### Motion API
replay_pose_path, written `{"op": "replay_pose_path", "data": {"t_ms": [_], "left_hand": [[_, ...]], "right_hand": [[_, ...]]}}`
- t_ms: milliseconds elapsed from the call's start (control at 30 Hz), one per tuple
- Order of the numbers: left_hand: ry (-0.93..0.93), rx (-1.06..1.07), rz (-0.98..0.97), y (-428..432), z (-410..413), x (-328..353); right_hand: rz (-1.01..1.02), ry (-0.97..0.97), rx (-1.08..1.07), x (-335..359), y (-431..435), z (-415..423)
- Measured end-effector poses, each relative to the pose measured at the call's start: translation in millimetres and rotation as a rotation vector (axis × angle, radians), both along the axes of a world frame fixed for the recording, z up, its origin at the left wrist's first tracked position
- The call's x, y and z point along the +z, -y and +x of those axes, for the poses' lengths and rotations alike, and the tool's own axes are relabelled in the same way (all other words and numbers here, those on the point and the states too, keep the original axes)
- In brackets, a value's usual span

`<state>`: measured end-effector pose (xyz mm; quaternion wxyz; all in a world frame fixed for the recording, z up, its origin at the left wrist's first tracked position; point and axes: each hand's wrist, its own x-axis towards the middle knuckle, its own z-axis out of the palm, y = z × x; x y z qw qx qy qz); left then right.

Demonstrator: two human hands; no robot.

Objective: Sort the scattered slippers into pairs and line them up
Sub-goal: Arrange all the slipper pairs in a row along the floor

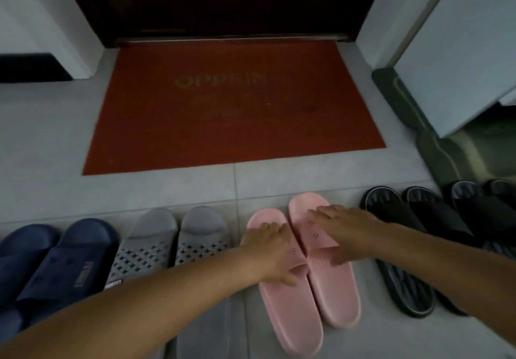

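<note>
Two pink slippers lie side by side on the grey tile floor, toes away from me. My left hand (pixel 269 249) grips the strap of the left pink slipper (pixel 290 314), fingers curled over it and thumb under its edge. My right hand (pixel 342 228) rests on the strap of the right pink slipper (pixel 335 288), fingers stretched forward and thumb down its inner side. The right one sits a little farther forward. To the left stand a grey perforated pair (pixel 173 241) and a navy pair (pixel 53 258). To the right stand two black pairs (pixel 413 219).
A red doormat (pixel 234 112) lies ahead before a dark door (pixel 223 1). A dark green mat (pixel 435 146) runs under a white cabinet (pixel 460 51) at the right. White walls flank the doorway.
</note>
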<state>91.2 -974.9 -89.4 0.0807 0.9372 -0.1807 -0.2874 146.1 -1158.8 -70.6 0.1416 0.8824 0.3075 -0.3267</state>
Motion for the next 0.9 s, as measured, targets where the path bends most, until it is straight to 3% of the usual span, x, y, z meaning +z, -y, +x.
{"op": "replay_pose_path", "data": {"t_ms": [200, 900], "left_hand": [[0.027, 0.022, -0.010, -8.5, 10.2, -12.0], [-0.011, 0.030, -0.006, -16.3, 19.7, -17.9]], "right_hand": [[0.140, 0.011, -0.042, -23.3, -1.8, 9.2], [0.154, 0.031, -0.076, -23.2, -7.3, -0.1]]}}
